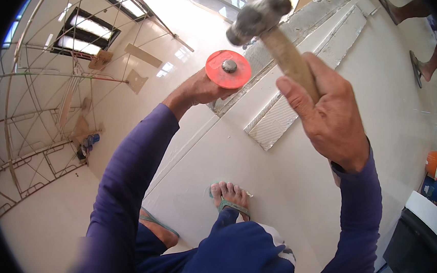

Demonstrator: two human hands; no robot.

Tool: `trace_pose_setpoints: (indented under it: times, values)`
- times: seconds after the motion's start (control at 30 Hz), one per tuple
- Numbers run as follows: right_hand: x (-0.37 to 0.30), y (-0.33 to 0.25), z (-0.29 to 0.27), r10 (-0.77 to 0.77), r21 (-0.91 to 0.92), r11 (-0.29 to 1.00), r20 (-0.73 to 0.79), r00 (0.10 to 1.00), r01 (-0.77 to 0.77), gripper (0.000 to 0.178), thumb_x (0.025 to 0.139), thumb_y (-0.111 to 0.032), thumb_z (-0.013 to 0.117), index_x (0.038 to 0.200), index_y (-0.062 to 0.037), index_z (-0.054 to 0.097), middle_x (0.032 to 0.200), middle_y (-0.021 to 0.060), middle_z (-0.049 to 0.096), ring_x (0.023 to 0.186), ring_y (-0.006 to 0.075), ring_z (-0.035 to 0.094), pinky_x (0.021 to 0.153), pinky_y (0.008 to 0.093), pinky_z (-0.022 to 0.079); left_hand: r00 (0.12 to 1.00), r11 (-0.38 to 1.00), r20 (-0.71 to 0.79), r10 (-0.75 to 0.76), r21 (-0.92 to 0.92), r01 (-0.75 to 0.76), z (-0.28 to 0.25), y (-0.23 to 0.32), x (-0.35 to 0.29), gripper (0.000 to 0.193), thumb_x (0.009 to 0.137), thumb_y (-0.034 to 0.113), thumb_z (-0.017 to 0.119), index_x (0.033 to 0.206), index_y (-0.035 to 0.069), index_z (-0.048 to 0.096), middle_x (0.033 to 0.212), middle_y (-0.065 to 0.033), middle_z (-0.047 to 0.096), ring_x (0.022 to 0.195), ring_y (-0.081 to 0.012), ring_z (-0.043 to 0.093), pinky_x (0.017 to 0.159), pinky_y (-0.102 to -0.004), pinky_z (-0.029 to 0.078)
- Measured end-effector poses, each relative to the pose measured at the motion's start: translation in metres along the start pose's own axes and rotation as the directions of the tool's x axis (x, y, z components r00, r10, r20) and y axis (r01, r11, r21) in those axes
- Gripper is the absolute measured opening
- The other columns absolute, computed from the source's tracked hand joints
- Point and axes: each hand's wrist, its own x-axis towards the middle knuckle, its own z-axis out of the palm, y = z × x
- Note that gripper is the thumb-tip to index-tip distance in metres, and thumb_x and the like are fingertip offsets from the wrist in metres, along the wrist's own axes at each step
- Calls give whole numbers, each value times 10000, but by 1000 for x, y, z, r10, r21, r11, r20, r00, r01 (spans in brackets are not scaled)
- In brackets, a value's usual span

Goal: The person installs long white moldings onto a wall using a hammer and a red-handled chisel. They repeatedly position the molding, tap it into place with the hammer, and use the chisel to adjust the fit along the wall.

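Hammer (pixel 278 45) is raised, clamped in my right grip (pixel 330 114); my left grip (pixel 205 90) clasps the red-guarded chisel (pixel 229 66). Striking seems the present step; the next move needs exact aim.

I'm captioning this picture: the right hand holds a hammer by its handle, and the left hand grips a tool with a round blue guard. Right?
Not quite: the round guard is red, not blue, as the head view shows. The right hand holds the hammer by its handle, and the left hand grips the tool.
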Motion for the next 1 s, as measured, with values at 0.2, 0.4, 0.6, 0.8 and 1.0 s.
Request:
trace_pose_setpoints:
  times: [0.2, 0.4, 0.6, 0.8, 1.0]
  values:
    - [0, 18, 11, 185, 64, 981, 16, 983, -185, 294, 1074, -276, 671, 1121, 12, 631, 704, 58, 552, 640, 154, 580, 621, 364, 483, 998, 985, 53, -24, -168, 33, 5, 5, 12, 103, 937, 141, 648, 879, 111, 568, 715, 44, 513, 630, -83, 457, 565, -281, 388]
    - [23, 20, -19, 181, 97, 979, 0, 983, -180, 338, 1062, -303, 688, 989, 14, 597, 691, 59, 580, 594, 160, 603, 578, 373, 492, 995, 977, 31, -99, -187, 103, 2, 21, 13, 164, 897, 71, 644, 796, 106, 520, 668, 46, 449, 585, -82, 425, 520, -296, 328]
    - [20, 51, 14, 166, 252, 955, -26, 986, -154, 329, 1085, -334, 657, 1064, -6, 650, 645, -16, 537, 444, 36, 444, 399, 220, 367, 995, 969, 30, -93, -226, 97, 10, 22, 25, 196, 896, 69, 636, 776, 108, 486, 658, 43, 441, 568, -84, 416, 515, -298, 330]
    - [42, 35, -24, 243, 271, 937, -47, 969, -222, 383, 1088, -379, 647, 927, -33, 619, 633, -20, 505, 440, 28, 443, 391, 208, 390, 993, 967, 31, -112, -227, 116, 3, 13, 23, 210, 924, 86, 644, 784, 102, 489, 650, 31, 443, 564, -89, 408, 518, -300, 343]
    - [27, 68, 13, 194, -11, 980, 215, 957, -197, 428, 1042, -400, 695, 1006, 25, 665, 639, 56, 550, 528, 133, 541, 540, 330, 484, 993, 959, 85, -88, -263, 107, 8, 12, 33, 212, 936, 97, 655, 797, 102, 495, 653, 29, 448, 558, -91, 418, 511, -302, 344]
